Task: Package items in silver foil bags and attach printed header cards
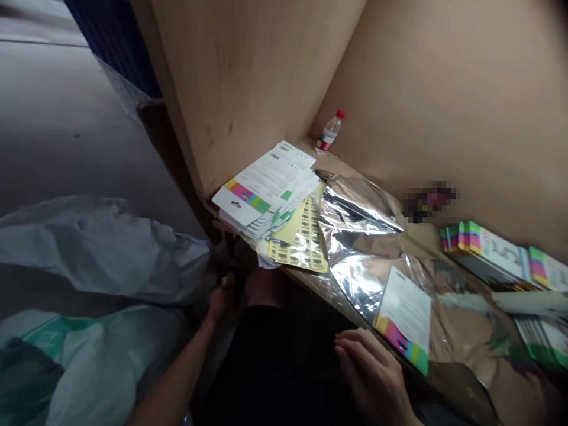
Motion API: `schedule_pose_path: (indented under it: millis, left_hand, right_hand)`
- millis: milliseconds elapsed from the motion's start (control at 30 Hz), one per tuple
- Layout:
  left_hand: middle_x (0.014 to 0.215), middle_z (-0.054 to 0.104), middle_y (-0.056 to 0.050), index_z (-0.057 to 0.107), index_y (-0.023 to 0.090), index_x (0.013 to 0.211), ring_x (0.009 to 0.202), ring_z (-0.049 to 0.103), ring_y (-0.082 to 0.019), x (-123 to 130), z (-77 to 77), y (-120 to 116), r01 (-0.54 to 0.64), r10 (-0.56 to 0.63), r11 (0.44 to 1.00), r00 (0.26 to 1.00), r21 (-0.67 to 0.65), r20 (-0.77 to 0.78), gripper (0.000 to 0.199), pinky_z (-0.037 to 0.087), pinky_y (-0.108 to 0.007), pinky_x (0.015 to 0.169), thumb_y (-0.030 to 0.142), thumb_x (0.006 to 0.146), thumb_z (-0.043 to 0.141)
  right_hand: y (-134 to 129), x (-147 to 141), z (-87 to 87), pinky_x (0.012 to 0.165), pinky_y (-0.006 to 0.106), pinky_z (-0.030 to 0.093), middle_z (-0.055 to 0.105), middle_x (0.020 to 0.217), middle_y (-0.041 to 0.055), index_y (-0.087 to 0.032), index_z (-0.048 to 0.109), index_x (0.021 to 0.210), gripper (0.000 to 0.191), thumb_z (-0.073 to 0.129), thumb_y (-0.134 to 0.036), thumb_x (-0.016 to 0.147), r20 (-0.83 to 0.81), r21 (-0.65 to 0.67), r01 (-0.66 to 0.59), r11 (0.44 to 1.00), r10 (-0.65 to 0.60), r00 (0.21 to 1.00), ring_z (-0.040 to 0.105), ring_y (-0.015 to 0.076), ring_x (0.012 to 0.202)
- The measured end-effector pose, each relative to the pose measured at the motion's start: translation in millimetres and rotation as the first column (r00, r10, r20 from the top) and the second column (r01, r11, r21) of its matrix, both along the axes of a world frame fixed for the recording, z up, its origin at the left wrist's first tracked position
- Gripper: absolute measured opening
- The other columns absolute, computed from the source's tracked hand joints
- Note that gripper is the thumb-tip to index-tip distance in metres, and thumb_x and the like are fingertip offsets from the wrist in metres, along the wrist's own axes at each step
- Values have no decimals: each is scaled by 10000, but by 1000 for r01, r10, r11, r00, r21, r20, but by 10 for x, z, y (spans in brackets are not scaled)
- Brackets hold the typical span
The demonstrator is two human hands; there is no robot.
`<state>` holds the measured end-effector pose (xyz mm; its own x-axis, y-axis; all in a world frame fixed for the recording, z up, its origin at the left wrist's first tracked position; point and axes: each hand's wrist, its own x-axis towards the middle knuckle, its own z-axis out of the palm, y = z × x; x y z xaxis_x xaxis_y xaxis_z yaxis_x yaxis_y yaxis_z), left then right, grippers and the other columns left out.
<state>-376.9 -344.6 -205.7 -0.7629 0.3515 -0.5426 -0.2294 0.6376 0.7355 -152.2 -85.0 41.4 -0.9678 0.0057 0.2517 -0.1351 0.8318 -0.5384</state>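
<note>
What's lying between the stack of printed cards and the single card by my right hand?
Barcode label sheets and a crumpled silver foil bag, in the head view.

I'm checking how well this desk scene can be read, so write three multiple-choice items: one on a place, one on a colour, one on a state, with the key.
1. Where does the clear plastic water bottle with the red cap stand?
A. On the silver foil bags
B. In the far corner of the tan wooden desk
C. On the floor

2. What colour are the barcode label sheets beside the stack of white cards?
A. Yellow
B. Blue
C. Red

3. What is the state of the person's right hand?
A. Clenched around the bottle
B. Raised high above the desk
C. Open and empty, beside the white card with the coloured band

Key:
1. B, it stands where the desk meets the panels.
2. A, the sheets show yellow.
3. C, its loosely curled fingers hold nothing.
</note>
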Motion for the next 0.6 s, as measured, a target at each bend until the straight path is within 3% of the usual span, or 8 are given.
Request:
schedule_pose_path:
  millis: [67,167,200,267,333,367,467,600]
  left_hand:
    - [1100,742,-87,747,141,1001,1113,678,-294,-87,304,-310,75,-75,996,997,56,3,173,524,-433,1011,244,862,746]
    - [1074,773,-54,784,192,1038,1014,710,-277,-158,999,-888,182,-201,960,977,215,70,271,559,-330,886,289,789,746]
    - [1051,776,-47,781,198,1066,946,720,-266,-165,1270,-1052,205,-255,929,958,309,132,317,566,-305,805,347,788,755]
    - [988,780,-48,782,193,1049,832,724,-243,-159,1788,-1270,183,-324,865,914,467,243,371,557,-270,695,423,759,801]
    - [943,780,-58,783,182,1013,769,724,-231,-140,2182,-1324,119,-313,837,905,534,289,384,554,-258,650,427,724,850]
    - [931,780,-61,780,181,1019,750,724,-227,-132,2313,-1301,83,-274,840,918,536,286,386,556,-258,638,413,721,863]
    - [959,786,-83,754,191,1135,756,734,-241,-115,2455,-1121,-49,-118,846,954,531,276,439,582,-286,646,386,758,865]
    - [1328,702,-152,613,226,1406,1066,727,-324,-19,2286,-848,-285,1,704,916,651,400,648,621,-391,829,476,839,802]
  right_hand:
    - [-90,-106,17,728,281,572,701,994,55,-240,688,1064,178,587,-121,977,93,-120,-20,993,31,995,695,180,866]
    - [-293,-437,14,891,317,571,692,1172,78,-265,684,1181,205,594,-220,1001,167,-302,-68,951,123,978,688,208,1055]
    - [-381,-580,9,1006,365,538,651,1315,103,-268,656,1280,298,645,-277,982,170,-338,-102,936,168,971,642,243,1197]
    - [-579,-862,7,1163,464,421,485,1553,146,-255,529,1482,699,805,-417,861,183,-411,-190,892,285,941,477,322,1415]
    - [-763,-1068,17,1131,484,446,485,1562,160,-231,459,1551,942,878,-512,755,271,-573,-231,786,447,852,483,359,1401]
    - [-829,-1123,20,1055,461,504,576,1476,150,-217,503,1522,890,854,-542,771,324,-679,-196,707,529,785,564,353,1311]
    - [-862,-1083,-14,833,363,556,761,1079,80,-173,703,1288,510,698,-527,921,405,-874,83,479,623,669,708,276,961]
    - [-597,-753,-131,793,335,531,768,938,72,-147,751,1159,434,755,-484,886,433,-899,348,264,437,788,708,223,803]
